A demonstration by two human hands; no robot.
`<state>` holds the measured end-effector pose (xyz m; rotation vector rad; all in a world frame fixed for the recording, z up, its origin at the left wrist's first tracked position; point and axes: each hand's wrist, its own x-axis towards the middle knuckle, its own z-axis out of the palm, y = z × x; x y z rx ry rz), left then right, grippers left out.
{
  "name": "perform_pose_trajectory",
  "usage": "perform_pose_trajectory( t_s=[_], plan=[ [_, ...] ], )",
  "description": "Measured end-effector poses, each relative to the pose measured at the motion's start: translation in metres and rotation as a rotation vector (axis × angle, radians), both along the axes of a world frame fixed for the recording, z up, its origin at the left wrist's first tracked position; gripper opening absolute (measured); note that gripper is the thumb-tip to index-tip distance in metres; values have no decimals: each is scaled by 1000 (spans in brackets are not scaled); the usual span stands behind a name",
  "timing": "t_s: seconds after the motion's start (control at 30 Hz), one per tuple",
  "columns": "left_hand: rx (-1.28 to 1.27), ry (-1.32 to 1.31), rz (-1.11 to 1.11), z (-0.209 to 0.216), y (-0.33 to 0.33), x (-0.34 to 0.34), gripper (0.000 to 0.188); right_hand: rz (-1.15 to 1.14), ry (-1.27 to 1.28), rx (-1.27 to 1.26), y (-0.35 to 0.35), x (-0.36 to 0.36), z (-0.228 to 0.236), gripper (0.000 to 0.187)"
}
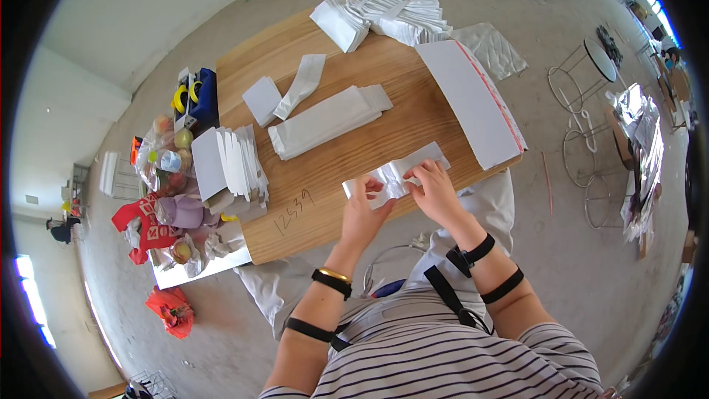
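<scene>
At the near edge of the wooden table, a white, glossy, flat sleeve lies between my two hands. The fingers of my left hand pinch its left part, and those of my right hand are closed on it towards the right end. Its middle is creased and shines silver. A pile of similar white sleeves rests just beyond, with a single white strip and a white card behind it. My fingers hide parts of the sleeve.
A long white box stands along the right side of the wooden table. White bundles lie at the far end. Left are a stack of white cards, a blue tape dispenser and bagged fruit. Stools stand right.
</scene>
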<state>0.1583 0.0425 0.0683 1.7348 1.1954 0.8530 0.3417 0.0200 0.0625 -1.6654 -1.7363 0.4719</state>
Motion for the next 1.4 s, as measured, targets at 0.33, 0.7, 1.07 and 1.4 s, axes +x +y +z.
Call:
perform_pose_trajectory(
  t_s=[0.33, 0.7, 1.07, 1.4],
  plan=[
    [324, 655, -263, -9, -12, -61, 72, -80, -190, -77, 22, -21, -13, 18],
    [309, 755, -320, -20, -14, -62, 76, -83, -70, -154, 31, -21, -27, 19],
    [359, 764, -361, -30, -9, -58, 75, -51, -88, -170, 37, -17, -20, 20],
    [395, 826, -337, -33, -12, -58, 74, 346, -495, 11, 14, -49, -34, 64]
  ],
)
